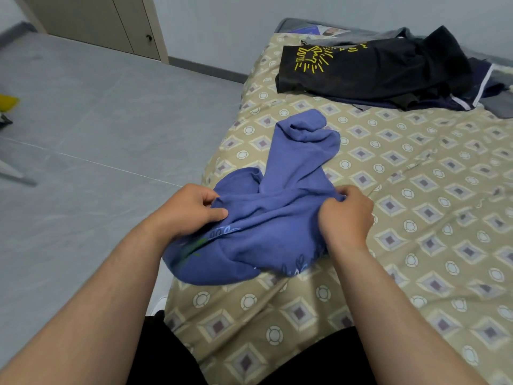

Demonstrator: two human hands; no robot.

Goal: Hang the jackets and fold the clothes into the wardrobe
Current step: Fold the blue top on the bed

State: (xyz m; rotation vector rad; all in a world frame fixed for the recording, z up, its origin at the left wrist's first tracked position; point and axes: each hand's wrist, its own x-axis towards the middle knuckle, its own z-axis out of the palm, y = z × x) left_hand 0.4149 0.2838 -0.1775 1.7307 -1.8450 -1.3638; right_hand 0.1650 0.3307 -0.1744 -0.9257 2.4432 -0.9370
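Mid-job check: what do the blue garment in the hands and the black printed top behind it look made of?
Blue garment: thick, matte knit, probably cotton fleece; it bunches in soft rounded folds. Black printed top: thinner, smooth jersey-like fabric; it lies flatter. Exact fibres cannot be told.

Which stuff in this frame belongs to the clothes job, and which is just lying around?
Job:
- blue sweatshirt, gripped by left hand and right hand
- dark clothes pile at the far end of the bed
- cabinet doors, probably the wardrobe

Lying about:
- yellow object on the floor
- patterned bedsheet, just the work surface
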